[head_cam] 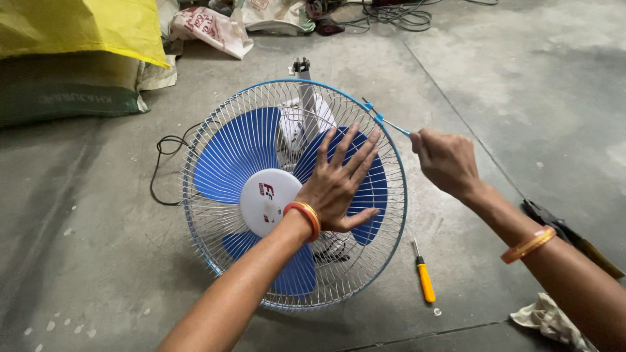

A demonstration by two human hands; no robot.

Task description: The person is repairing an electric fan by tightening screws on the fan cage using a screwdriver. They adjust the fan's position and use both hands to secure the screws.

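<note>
soft, even daylight — faint shadows on the floor [495, 85], sharp focus, slight wide-angle stretch at the edges

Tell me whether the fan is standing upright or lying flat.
Lying flat. The fan rests on the concrete floor with its wire grille facing up; the left hand presses flat on the grille.
</note>
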